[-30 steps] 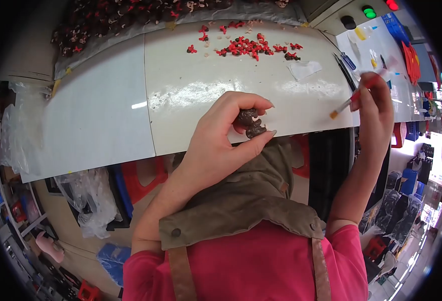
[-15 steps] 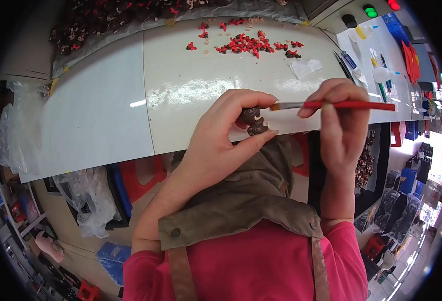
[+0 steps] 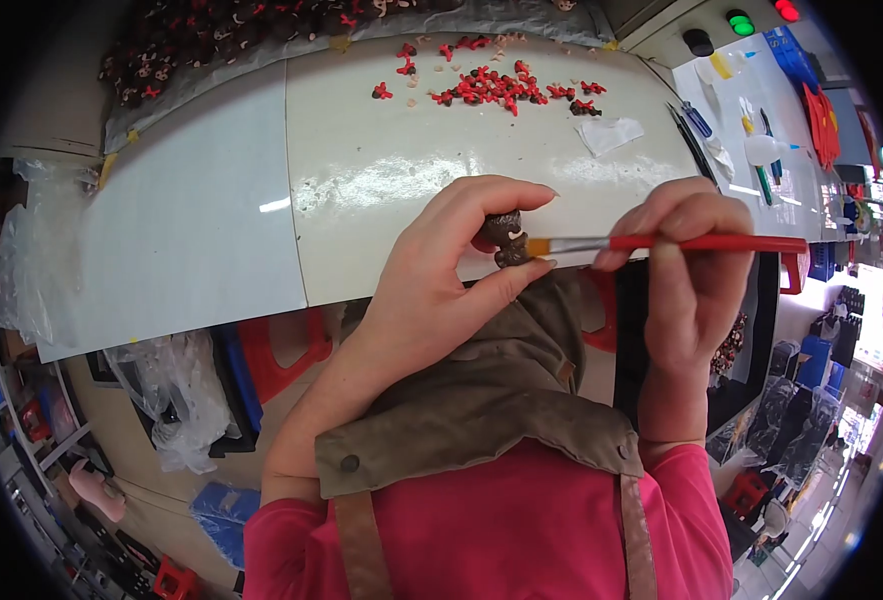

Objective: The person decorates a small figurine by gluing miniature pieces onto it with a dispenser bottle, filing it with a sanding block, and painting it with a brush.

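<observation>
The dark brown figurine (image 3: 502, 226) sits in the left hand (image 3: 439, 262), held in a curl of thumb and fingers. Right of the figurine, the right hand (image 3: 696, 262) pinches a red-handled paintbrush (image 3: 579, 244), its bristles at the figurine's lower part; whether they touch is hard to tell. The step seems to be brushing; the next move calls for a steady hold and light strokes.

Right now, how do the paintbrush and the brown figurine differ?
The paintbrush is long and slender; the brown figurine is short and rounded. The paintbrush's handle is red; the figurine is mostly dark brown. The right hand holds the paintbrush, the left hand the figurine. Both are held.
</observation>
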